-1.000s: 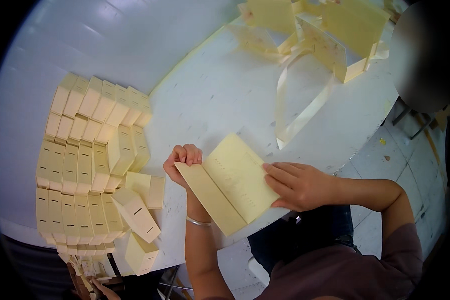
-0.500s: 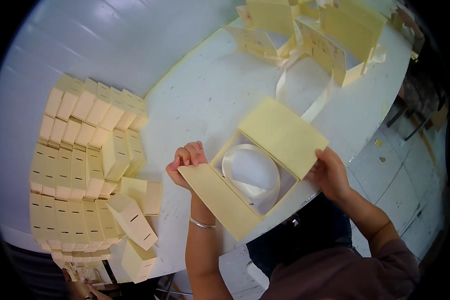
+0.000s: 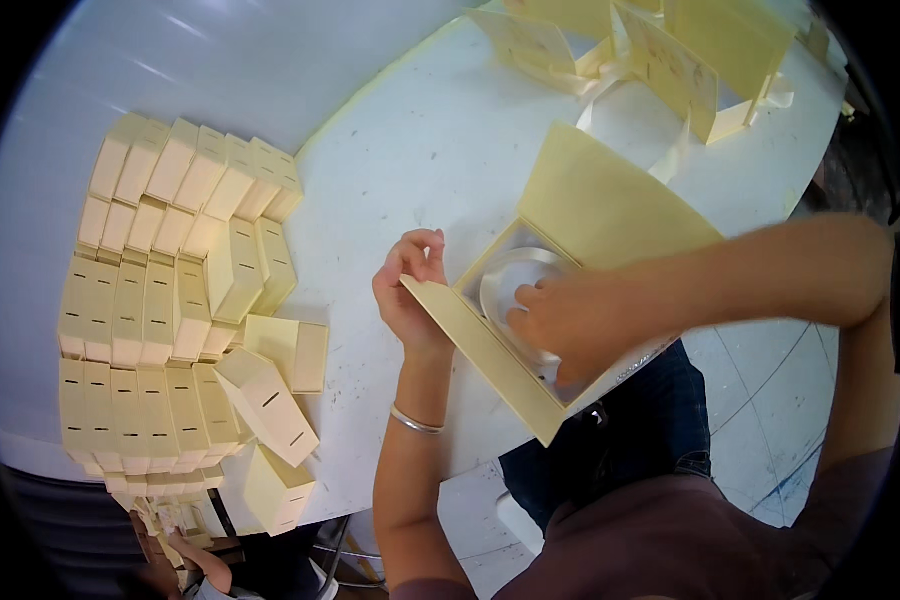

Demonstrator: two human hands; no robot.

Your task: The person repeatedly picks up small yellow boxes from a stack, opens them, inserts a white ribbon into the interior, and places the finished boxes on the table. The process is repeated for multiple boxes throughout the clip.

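1. Your left hand (image 3: 410,290) is at the narrow flap's (image 3: 485,360) corner, fingers curled; can't tell if they pinch.
2. Your right hand (image 3: 570,320) is inside the cream box (image 3: 510,243), fingertips at the ribbon loop (image 3: 488,288); pinch unclear.
3. Box is open at the table's (image 3: 390,180) near edge, lid (image 3: 610,195) raised.
4. Stacked boxes (image 3: 155,300) stand left.

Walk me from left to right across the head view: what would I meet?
Stacked cream boxes → left hand → pale ribbon loop → right hand → open cream box at upper right.
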